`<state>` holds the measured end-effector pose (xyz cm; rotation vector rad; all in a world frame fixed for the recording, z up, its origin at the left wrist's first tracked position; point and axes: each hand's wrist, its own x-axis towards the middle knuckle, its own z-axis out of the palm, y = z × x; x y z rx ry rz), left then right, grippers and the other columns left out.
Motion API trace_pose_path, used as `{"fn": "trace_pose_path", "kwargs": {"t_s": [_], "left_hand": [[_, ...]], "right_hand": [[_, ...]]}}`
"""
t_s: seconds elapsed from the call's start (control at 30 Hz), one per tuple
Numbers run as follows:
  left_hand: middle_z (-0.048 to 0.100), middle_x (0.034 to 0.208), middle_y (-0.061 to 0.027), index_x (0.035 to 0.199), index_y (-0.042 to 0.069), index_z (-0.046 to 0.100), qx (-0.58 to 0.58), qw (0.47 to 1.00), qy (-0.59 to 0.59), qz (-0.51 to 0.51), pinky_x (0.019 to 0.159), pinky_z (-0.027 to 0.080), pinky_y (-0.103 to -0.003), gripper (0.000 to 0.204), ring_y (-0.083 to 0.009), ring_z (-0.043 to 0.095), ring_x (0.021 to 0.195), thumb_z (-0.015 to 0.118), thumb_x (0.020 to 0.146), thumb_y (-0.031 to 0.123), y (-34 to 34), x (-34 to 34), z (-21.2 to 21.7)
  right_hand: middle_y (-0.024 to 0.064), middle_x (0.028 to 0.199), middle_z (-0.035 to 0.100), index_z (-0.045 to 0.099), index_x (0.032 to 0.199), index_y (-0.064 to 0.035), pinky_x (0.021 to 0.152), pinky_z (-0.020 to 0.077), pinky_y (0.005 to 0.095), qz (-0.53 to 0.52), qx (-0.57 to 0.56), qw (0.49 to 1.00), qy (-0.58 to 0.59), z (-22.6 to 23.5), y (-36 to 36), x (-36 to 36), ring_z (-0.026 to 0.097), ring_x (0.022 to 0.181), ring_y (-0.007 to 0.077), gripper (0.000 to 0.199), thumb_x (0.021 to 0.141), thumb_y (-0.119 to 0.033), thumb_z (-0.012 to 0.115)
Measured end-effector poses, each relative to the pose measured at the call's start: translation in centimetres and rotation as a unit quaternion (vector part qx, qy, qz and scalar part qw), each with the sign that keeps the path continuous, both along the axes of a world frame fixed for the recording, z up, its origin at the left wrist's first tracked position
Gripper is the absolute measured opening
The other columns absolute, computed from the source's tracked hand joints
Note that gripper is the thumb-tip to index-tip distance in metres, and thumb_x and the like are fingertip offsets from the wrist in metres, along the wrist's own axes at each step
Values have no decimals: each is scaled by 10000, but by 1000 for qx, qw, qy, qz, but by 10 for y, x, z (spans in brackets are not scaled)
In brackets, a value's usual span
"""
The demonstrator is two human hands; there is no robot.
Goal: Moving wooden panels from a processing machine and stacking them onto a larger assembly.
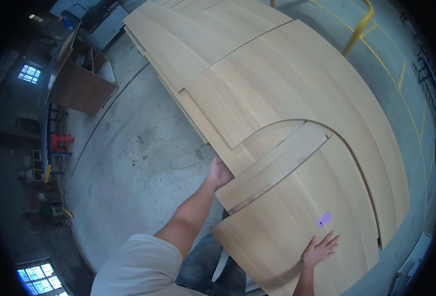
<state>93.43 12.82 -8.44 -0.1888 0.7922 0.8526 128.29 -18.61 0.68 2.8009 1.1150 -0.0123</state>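
Observation:
My left hand (220, 173) is at the left edge of a stack of light wood-grain panels (272, 64). Its fingers pass out of sight under the edge, so I cannot tell how they are closed. My right hand (318, 252) lies with fingers spread on the nearest wood panel (277, 222), holding nothing. Just beyond its fingertips, a small purple label (324, 219) sticks to that panel. A narrow wood strip (282, 163) lies across the stack between my hands. Behind it, the panel below shows a curved edge and a stepped cut.
A yellow metal rail (360, 29) rises at the far right, near yellow floor lines. Brown wooden cabinets (82, 86) stand at the far left, with a red stool (61, 143) near them. Grey concrete floor (144, 133) stretches left of the stack.

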Motion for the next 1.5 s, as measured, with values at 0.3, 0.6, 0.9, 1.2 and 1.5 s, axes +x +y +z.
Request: {"fn": "trace_pose_path", "kwargs": {"t_s": [0.3, 0.6, 0.9, 1.2, 1.5], "left_hand": [[516, 1324, -166, 1320, 59, 480, 30, 976, 74, -202, 1065, 320, -505, 674, -340, 453, 1249, 379, 889, 566, 37, 0, -12], [480, 1373, -122, 1380, 84, 413, 121, 992, -46, -3, 1059, 348, -478, 730, -313, 454, 1259, 290, 923, 639, 30, -10, 30], [447, 1401, -134, 1410, 62, 347, 119, 989, -64, 51, 1087, 317, -454, 763, -312, 418, 1293, 264, 922, 642, 24, -13, 36], [405, 1432, -156, 1418, 17, 311, 126, 991, -8, 30, 1107, 274, -450, 806, -330, 377, 1321, 243, 921, 647, 19, -18, 38], [450, 1392, -159, 1382, -23, 344, 143, 989, -4, 20, 1071, 327, -430, 794, -310, 433, 1278, 248, 934, 627, 10, -20, 37]], "right_hand": [[157, 1551, 145, 238, 1487, -158, 1087, 128, 605, 13, 18, 1000, -10, -9, 2, -2, 178, 1387, 442, 657, 945, -508, 358], [238, 1504, 209, 245, 1477, -136, 1041, 223, 625, 1, -4, 1000, -15, 15, 9, -14, 273, 1338, 456, 765, 912, -651, 292], [184, 1541, 159, 234, 1487, -155, 1069, 187, 609, -8, 0, 1000, -17, -10, -1, -4, 210, 1385, 414, 703, 931, -571, 341], [171, 1553, 121, 205, 1496, -161, 1101, 85, 602, -5, 19, 1000, 2, -2, -5, -12, 157, 1393, 448, 640, 947, -435, 387], [170, 1552, 121, 217, 1491, -144, 1094, 85, 612, -5, 18, 1000, 4, 5, -7, -9, 153, 1387, 464, 682, 940, -528, 340]]}}
